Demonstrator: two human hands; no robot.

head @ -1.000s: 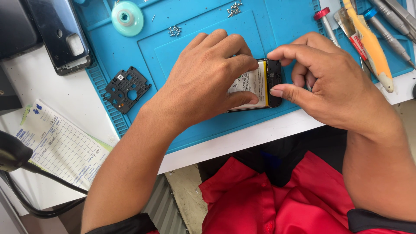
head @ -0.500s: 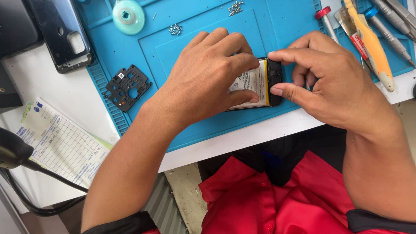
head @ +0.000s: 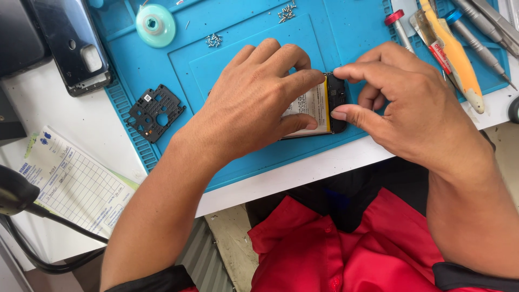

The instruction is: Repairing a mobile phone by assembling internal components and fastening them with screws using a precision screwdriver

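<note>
An opened phone [head: 324, 105] lies on a blue work mat [head: 227, 157], its pale battery showing. My left hand [head: 254, 103] lies flat over most of the phone, fingers curled around its edges, holding it down. My right hand [head: 400, 103] pinches the phone's black right end between thumb and forefinger. Whether something small is between those fingertips is hidden.
A black inner phone plate [head: 154, 112] and a round mint-green tape roll [head: 155, 25] lie on the mat's left part. Small screws [head: 214, 39] sit further back. A phone back shell [head: 75, 43] is top left. Screwdrivers and pry tools [head: 451, 48] lie right. A printed form [head: 70, 184] lies left.
Both hands stay on the phone. The right fingers have shifted slightly on the phone's black end; nothing else has moved.
</note>
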